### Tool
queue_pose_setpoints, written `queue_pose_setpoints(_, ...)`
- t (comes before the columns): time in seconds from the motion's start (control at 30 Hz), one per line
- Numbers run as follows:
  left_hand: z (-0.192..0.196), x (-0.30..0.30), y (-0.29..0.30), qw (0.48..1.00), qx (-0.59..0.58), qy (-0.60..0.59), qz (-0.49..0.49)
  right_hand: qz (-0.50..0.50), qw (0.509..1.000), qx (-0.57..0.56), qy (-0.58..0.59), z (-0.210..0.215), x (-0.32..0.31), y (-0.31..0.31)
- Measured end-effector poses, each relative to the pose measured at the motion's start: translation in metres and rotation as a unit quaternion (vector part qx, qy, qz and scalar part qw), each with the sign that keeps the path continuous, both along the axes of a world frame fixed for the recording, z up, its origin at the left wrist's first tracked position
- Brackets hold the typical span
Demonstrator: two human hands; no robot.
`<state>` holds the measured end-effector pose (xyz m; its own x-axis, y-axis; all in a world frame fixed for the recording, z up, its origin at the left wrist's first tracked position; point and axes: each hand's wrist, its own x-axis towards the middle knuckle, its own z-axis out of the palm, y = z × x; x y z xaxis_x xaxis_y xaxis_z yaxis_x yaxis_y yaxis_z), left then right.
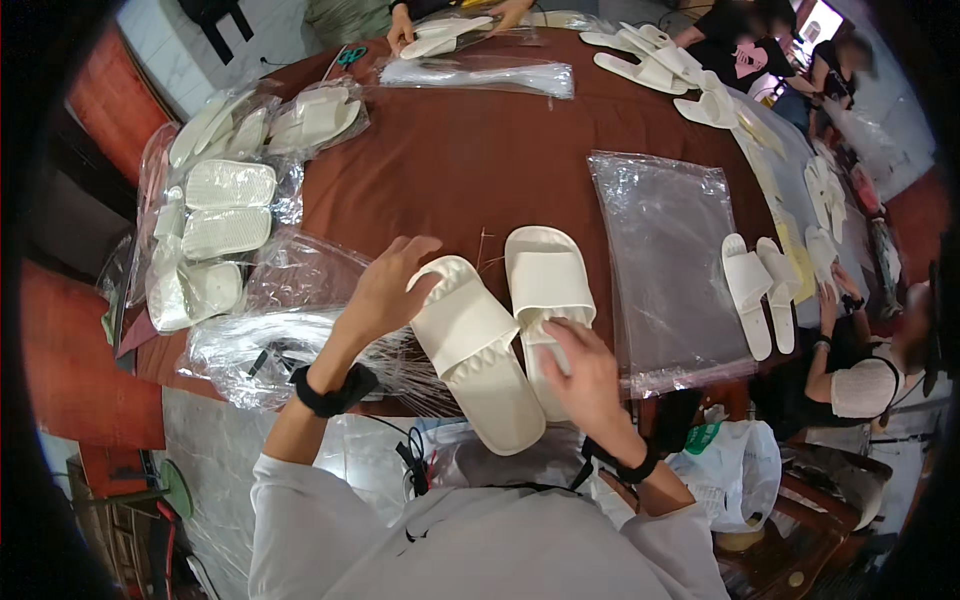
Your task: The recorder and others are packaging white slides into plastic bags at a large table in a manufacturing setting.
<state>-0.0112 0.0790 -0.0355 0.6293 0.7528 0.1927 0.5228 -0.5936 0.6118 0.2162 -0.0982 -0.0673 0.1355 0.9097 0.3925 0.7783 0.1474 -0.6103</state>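
Observation:
Two cream slide slippers lie side by side at the near edge of the table, toes pointing away from me. The left slipper [462, 316] slants, and its heel overlaps the heel of the right slipper [548, 275]. My left hand [390, 285] is at the toe of the left slipper, fingers apart and thumb along its edge. Over the right slipper's footbed, just behind the strap, rests my right hand [583, 370]; its thumb and index finger are spread, and its other fingers are partly hidden.
A clear plastic bag [668, 260] lies flat to the right, beside another slipper pair [760, 290]. Bagged slippers [228, 205] pile up at left, above crumpled clear plastic [250, 350]. Across the brown tablecloth [450, 160], another person's hands [402, 25] handle slippers near stacked bags [480, 77].

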Motion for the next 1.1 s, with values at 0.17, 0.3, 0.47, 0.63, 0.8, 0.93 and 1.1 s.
queue_pose_setpoints(0.17, 0.005, -0.024, -0.027, 1.000, -0.008, -0.012, -0.013, 0.012, 1.000, 0.025, -0.012, -0.015, -0.020, 0.017)
queue_pose_setpoints(0.3, 0.008, -0.033, -0.049, 0.998, -0.052, 0.019, 0.001, -0.012, 0.999, 0.006, -0.031, -0.033, -0.031, 0.037)
queue_pose_setpoints(0.47, 0.005, -0.041, -0.068, 0.996, -0.081, -0.020, -0.005, -0.048, 0.999, -0.013, -0.008, -0.035, -0.032, 0.042)
queue_pose_setpoints(0.63, 0.010, -0.031, -0.083, 0.991, -0.071, -0.096, 0.061, -0.077, 0.992, 0.016, 0.102, -0.007, -0.020, 0.031)
queue_pose_setpoints(0.8, 0.008, -0.005, -0.099, 0.953, -0.077, -0.256, 0.145, -0.082, 0.966, 0.067, 0.237, 0.041, 0.004, 0.001)
queue_pose_setpoints(0.93, -0.013, 0.043, -0.128, 0.920, -0.122, -0.363, 0.081, -0.064, 0.945, 0.061, 0.315, 0.073, 0.039, -0.030)
queue_pose_setpoints(1.1, -0.030, 0.113, -0.169, 0.975, -0.032, -0.201, -0.085, -0.167, 0.939, 0.009, 0.299, 0.099, 0.108, -0.064)
